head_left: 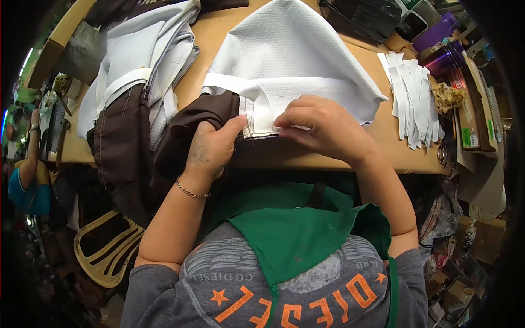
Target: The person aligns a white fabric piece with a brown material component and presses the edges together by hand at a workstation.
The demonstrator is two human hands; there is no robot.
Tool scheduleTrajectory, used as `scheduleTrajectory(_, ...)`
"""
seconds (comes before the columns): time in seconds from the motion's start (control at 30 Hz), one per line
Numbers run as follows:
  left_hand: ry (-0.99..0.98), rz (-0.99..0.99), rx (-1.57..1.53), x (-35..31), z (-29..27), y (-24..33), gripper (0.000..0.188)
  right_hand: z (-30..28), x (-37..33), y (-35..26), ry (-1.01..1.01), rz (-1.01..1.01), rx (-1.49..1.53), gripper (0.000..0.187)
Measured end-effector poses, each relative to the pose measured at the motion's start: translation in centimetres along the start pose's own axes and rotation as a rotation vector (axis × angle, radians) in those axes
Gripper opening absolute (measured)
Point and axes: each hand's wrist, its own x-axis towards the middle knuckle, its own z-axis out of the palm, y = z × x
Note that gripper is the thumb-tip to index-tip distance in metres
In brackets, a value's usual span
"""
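Observation:
A large white textured fabric piece [290, 46] lies on the table in front of me, joined to dark brown cloth [186, 123] on its left. A white strip [232, 83] curves over the seam and down toward the near edge. My left hand [210, 143] pinches the stitched seam edge between thumb and fingers, with brown cloth bunched beside it. My right hand [322, 127] is closed at the fabric's near edge, fingertips pressed together at the strip's right side. Whatever lies between those fingertips is too small to make out.
A pile of similar white and brown pieces [142, 41] hangs over the table edge at left. White strips [410, 101] lie fanned out at right, near scissors [443, 156] and a cardboard box [473, 109]. A plastic chair [106, 249] stands lower left; another person's arm [34, 136] shows far left.

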Motion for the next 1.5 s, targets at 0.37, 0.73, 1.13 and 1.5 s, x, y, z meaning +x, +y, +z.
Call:
scheduleTrajectory(0.37,-0.055,-0.133,-0.27,-0.6,0.7,0.9,0.024,2.4,1.8,-0.7,0.273,0.325,0.23,0.026)
scheduleTrajectory(0.73,-0.044,-0.094,-0.183,-1.1,0.6,0.8,0.021,2.5,1.6,1.6,0.213,0.294,0.473,0.023)
scheduleTrajectory(1.13,-0.024,-0.114,-0.025,-0.3,0.7,0.3,0.019,-0.2,-1.2,1.0,-0.058,0.085,0.173,0.012)
scheduleTrajectory(1.5,-0.035,-0.197,-0.124,-0.2,1.0,1.1,0.02,1.2,-2.1,-0.1,0.113,-0.222,-0.352,0.02)
